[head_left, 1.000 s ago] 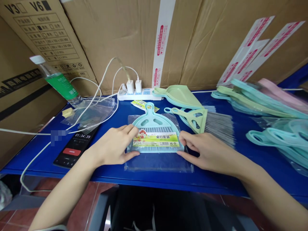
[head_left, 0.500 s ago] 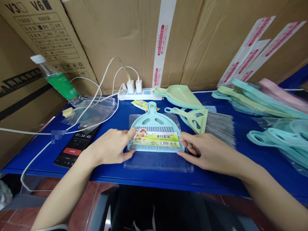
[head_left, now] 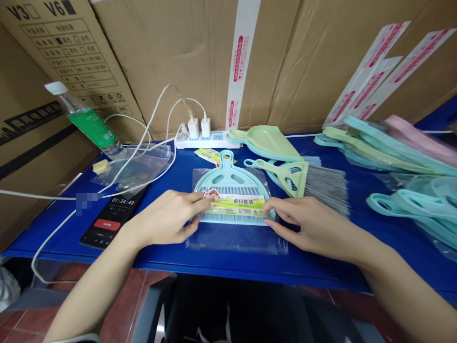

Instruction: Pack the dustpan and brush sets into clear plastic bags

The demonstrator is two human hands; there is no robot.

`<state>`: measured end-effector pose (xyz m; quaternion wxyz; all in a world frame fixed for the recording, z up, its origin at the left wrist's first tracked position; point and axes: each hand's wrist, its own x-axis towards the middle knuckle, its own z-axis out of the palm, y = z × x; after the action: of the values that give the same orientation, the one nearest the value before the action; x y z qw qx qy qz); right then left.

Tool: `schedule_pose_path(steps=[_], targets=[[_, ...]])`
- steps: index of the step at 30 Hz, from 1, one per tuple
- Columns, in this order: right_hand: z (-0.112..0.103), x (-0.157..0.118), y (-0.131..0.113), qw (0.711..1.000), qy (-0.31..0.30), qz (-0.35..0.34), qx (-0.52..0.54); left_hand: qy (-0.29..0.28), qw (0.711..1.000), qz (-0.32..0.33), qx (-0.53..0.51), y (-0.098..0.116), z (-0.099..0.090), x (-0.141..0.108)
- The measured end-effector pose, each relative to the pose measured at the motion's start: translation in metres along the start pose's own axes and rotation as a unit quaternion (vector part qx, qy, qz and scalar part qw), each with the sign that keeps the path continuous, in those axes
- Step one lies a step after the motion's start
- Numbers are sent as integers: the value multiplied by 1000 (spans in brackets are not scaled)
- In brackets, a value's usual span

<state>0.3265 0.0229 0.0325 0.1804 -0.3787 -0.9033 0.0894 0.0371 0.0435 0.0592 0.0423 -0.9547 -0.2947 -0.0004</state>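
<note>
A light-blue dustpan and brush set (head_left: 230, 178) lies in a clear plastic bag (head_left: 235, 240) on the blue table, its handle pointing away from me. Across the grey bristles runs a yellow-green label (head_left: 238, 205) with red mushrooms printed at its left end. My left hand (head_left: 174, 216) grips the left side of the set, fingertips on the label's left end and thumb at the lower edge. On the opposite side my right hand (head_left: 303, 221) has its fingertips at the label's right end, with the thumb by the lower right corner.
Behind the set are a green dustpan (head_left: 273, 143), a green brush (head_left: 294, 178), a loose label card (head_left: 210, 156) and a power strip (head_left: 214, 139). Bagged sets (head_left: 403, 205) pile up at right. A phone (head_left: 110, 216), white cables and a bottle (head_left: 91, 126) occupy the left.
My left fingertips have moved right, from the dustpan's edge onto the label's left end. My right fingers have shifted slightly left onto its other end. The set has barely moved.
</note>
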Motion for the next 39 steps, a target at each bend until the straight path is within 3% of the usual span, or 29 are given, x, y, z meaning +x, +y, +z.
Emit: schedule_pose_path(steps=[9,16,23,39], targets=[[2,2,0,1000,17,-11,-1,46,998,9,43,1,7,4],[3,2,0,999,39,-30,-1,67,998,20,1,2,7,3],[4,1,1,998,44,-43,27,55,993,48,-89,1,2,1],[4,2,-1,998,-11,-32,57,1,990,35,-134,3,2,3]])
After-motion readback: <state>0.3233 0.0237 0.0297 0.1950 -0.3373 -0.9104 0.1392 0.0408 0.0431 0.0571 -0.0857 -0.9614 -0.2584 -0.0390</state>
